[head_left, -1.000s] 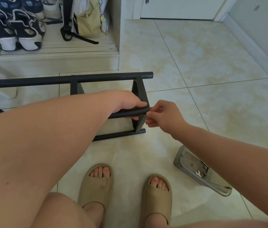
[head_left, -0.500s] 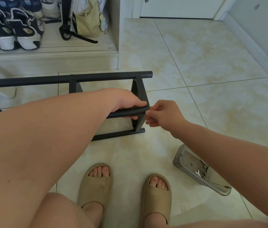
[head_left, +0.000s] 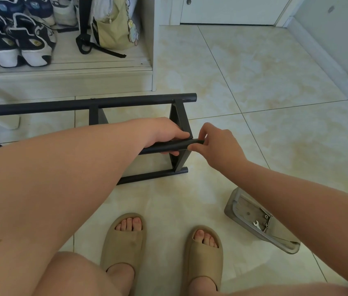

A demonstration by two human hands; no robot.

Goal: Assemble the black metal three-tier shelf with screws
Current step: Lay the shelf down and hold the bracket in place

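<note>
The black metal shelf frame [head_left: 104,102] lies on its side on the tiled floor, with one tube at the back, one near my feet and a flat crosspiece [head_left: 180,116] joining them at the right end. My left hand [head_left: 164,133] grips the middle black tube [head_left: 160,147] close to its right end. My right hand [head_left: 215,144] pinches the very tip of that tube with curled fingers. Whether a screw is under the fingers stays hidden.
A grey tray [head_left: 235,212] lies tilted on the floor at the right, holding a small wrench [head_left: 256,224] and several screws [head_left: 266,221]. Sneakers [head_left: 17,41] and a yellow bag [head_left: 113,28] fill the low cabinet at the back left. My sandalled feet [head_left: 162,251] stand below the frame.
My right hand has shifted slightly at the tube's tip, its fingers now reaching over the end. The left hand keeps the same grip and the frame has not moved.
</note>
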